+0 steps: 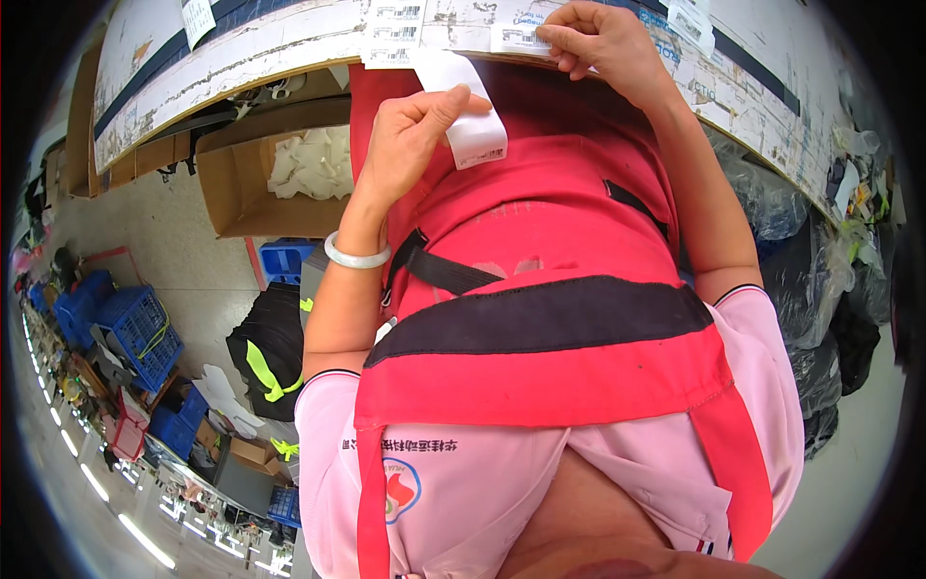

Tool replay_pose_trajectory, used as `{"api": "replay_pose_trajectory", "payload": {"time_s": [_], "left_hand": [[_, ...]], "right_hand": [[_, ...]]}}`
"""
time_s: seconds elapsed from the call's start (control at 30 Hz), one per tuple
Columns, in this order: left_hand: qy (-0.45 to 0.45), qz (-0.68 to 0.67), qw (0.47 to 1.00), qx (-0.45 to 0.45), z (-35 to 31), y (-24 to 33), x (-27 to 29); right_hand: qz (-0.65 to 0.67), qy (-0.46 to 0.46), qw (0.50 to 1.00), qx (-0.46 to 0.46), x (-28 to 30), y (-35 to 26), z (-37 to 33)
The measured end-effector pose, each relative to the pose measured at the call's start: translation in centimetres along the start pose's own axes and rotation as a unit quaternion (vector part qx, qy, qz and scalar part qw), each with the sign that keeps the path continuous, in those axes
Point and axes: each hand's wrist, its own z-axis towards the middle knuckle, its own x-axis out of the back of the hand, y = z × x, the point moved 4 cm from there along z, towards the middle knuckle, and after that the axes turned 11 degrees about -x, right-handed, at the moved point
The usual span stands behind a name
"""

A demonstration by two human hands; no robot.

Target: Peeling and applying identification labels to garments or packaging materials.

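Left hand (413,130) has the white label strip (479,138) between thumb and fingers, just off the desk (289,43) edge, lower end hanging in front of the red apron (569,183). Right hand (617,48) looks pinched on the right end of a small barcode label (519,39) at that edge (can't tell if it's stuck down or lifted). For clean handling: grip the strip by its margins, hold it flat so it doesn't crease, touch only the label's corner, leave the bars unsmudged, and don't let the tail catch the apron.
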Motion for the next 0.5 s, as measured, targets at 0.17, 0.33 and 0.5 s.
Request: {"api": "replay_pose_trajectory", "payload": {"time_s": [0.17, 0.33, 0.5], "left_hand": [[0.003, -0.006, 1.000, 0.004, 0.05, 0.20, -0.36], [-0.001, -0.001, 1.000, 0.006, -0.08, -0.03, -0.33], [-0.005, 0.009, 1.000, 0.007, -0.07, -0.31, -0.30]], "right_hand": [[0.000, 0.005, 1.000, -0.011, 0.19, 0.73, 0.74], [-0.003, -0.002, 1.000, -0.011, 0.08, 0.52, 0.81], [-0.005, -0.009, 1.000, -0.018, 0.15, 0.50, 0.98]]}}
